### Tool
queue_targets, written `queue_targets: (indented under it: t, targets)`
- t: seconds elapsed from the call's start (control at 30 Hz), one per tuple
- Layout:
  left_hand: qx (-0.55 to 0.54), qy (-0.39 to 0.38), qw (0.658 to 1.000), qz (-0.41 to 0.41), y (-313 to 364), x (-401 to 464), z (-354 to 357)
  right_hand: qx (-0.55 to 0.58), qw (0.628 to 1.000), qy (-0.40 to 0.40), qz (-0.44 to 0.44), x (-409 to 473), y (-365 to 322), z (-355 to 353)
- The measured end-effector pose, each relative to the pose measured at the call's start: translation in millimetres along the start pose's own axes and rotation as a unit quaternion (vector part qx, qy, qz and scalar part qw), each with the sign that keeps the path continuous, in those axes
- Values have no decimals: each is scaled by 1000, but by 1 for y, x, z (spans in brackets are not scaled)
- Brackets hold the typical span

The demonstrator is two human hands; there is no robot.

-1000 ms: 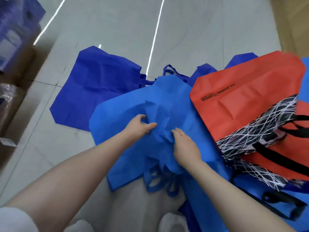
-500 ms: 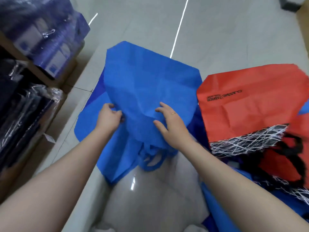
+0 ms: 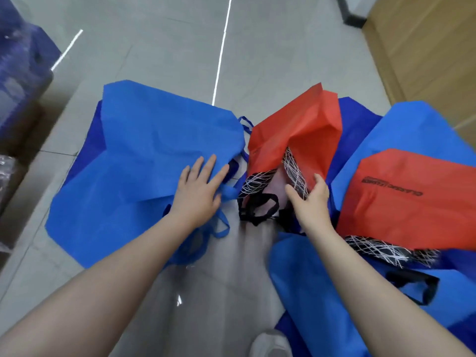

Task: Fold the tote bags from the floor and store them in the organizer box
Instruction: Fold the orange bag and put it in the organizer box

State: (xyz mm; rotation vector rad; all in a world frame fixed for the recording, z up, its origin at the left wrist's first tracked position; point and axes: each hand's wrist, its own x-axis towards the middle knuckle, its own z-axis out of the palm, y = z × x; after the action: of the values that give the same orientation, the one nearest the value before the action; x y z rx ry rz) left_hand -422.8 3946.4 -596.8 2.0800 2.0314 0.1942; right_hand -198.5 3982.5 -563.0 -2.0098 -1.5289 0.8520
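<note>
A light blue tote bag lies spread on the grey floor at the left, over a darker blue one. My left hand rests flat on its near right corner, fingers straight. Just to the right, a red tote bag with a black-and-white line-pattern band and black handles is lifted and bunched; my right hand grips its patterned rim. A second red tote bag with black print lies at the right on more blue bags. No organizer box is in view.
Plastic-wrapped blue packages are stacked at the left edge. A cardboard box wall stands at the upper right. Another blue bag lies near my right forearm, and a white shoe shows at the bottom.
My left hand has let go of the light blue bag and now lies flat on it. My right hand has moved right and taken hold of the red bag, which is lifted and bunched.
</note>
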Motion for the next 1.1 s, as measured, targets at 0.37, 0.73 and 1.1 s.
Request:
queue_targets:
  t: [0.37, 0.73, 1.1]
  targets:
    - [81, -196, 976, -48, -57, -12, 15, 152, 986, 55, 44, 47, -55, 84]
    - [-300, 60, 950, -69, -40, 24, -81, -16, 937, 75, -341, 18, -72, 23]
    - [79, 280, 922, 254, -31, 10, -162, -348, 751, 66, -557, -76, -100, -22]
